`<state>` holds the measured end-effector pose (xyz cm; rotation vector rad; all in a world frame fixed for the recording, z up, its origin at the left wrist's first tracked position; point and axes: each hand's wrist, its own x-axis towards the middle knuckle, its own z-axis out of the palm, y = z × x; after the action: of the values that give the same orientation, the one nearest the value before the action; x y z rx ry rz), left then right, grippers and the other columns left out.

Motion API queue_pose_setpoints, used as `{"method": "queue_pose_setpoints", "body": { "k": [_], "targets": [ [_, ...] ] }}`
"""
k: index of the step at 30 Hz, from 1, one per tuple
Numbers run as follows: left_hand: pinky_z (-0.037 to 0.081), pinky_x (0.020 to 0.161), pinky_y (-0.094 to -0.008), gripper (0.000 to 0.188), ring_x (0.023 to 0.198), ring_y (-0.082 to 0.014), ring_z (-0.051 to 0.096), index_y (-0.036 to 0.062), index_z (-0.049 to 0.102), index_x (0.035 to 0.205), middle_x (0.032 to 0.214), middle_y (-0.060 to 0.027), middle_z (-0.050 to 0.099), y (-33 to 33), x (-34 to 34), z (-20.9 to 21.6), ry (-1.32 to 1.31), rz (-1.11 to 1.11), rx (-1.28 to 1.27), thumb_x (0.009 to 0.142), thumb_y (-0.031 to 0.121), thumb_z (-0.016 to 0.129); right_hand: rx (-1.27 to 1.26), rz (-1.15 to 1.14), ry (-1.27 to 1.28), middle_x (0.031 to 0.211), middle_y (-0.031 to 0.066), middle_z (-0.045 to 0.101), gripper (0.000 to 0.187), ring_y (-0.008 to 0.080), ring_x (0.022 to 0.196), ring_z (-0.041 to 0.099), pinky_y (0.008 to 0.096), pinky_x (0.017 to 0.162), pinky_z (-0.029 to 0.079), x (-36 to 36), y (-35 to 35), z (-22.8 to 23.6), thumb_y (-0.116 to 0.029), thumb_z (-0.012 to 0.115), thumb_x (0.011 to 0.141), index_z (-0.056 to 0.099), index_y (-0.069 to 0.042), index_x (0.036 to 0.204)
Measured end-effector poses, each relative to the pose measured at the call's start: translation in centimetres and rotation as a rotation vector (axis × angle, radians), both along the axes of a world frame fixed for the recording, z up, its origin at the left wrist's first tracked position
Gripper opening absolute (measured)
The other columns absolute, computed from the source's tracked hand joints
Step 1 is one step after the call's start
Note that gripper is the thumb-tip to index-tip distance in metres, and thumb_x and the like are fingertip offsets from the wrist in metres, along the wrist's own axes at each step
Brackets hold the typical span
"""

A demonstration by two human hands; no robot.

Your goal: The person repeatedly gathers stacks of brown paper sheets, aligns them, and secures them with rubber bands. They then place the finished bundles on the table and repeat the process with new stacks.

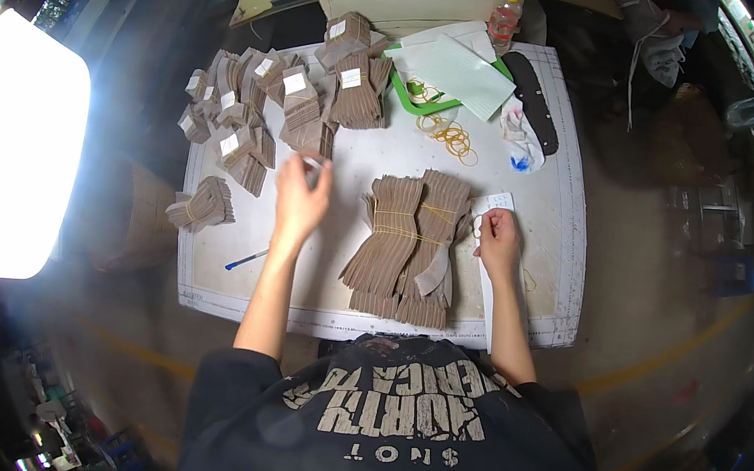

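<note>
Two large bundles of grey-brown layered pieces lie side by side before me, wrapped with thin yellow rubber bands. My left hand is left of them, thumb and fingers apart, at the near end of a smaller brown bundle. A small pale patch shows by its fingertips; I cannot tell what it is. Right of the large bundles, my right hand pinches the edge of a long white paper strip with small writing. Part of the strip is under that hand and forearm.
Several brown bundles with white labels crowd the table's far left; an unlabelled one lies nearer. Behind are a green tray with papers, loose rubber bands, a stained cloth and a yellow-capped bottle. A blue pen lies front left.
</note>
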<state>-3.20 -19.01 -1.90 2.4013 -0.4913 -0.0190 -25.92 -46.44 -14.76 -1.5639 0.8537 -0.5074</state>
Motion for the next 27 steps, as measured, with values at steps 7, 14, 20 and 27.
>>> {"method": "queue_pose_setpoints", "body": {
  "k": [7,14,20,27],
  "targets": [
    [0.038,0.115,-0.0569,0.091,0.132,-0.051,0.049,-0.0015,0.037,0.155,0.142,-0.0365,0.049,-3.5,10.9,2.1,-0.228,0.252,0.057,0.092,0.052,0.075,-0.028,0.028,-0.061,0.075,0.0038,0.064,0.003,0.0084,0.056,0.059,0.0289,0.042,0.048,-0.1,0.1,0.1,0.0,0.065,0.1,0.063,-0.002,0.102],
    [0.051,0.108,-0.042,0.092,0.116,-0.0405,0.07,-0.0068,0.052,0.149,0.125,-0.0278,0.072,-2.7,16.5,1.8,-0.041,0.24,0.118,0.081,0.047,0.082,-0.181,0.117,-0.04,0.071,0.0047,0.066,0.002,0.01,0.052,0.06,0.0294,0.042,0.05,0.9,-1.7,0.2,0.0,0.065,0.099,0.064,-0.002,0.1],
    [0.047,0.11,-0.0354,0.072,0.124,-0.0247,0.064,-0.008,0.052,0.15,0.137,-0.0192,0.067,2.2,11.4,3.6,0.331,0.064,-0.367,0.086,0.018,0.074,-0.071,0.103,0.011,0.074,0.0027,0.064,0.001,0.0076,0.055,0.058,0.0286,0.041,0.052,1.4,-2.6,1.0,-0.002,0.065,0.1,0.064,-0.003,0.101],
    [0.042,0.117,-0.0373,0.081,0.135,-0.0261,0.059,-0.0013,0.057,0.149,0.145,-0.0174,0.063,7.0,2.5,1.2,0.598,-0.378,-0.024,0.075,0.014,0.086,-0.111,0.097,0.031,0.075,0.0033,0.066,0.002,0.008,0.055,0.059,0.0286,0.041,0.051,1.9,-2.6,0.6,-0.002,0.065,0.1,0.064,-0.002,0.1]
  ]
}}
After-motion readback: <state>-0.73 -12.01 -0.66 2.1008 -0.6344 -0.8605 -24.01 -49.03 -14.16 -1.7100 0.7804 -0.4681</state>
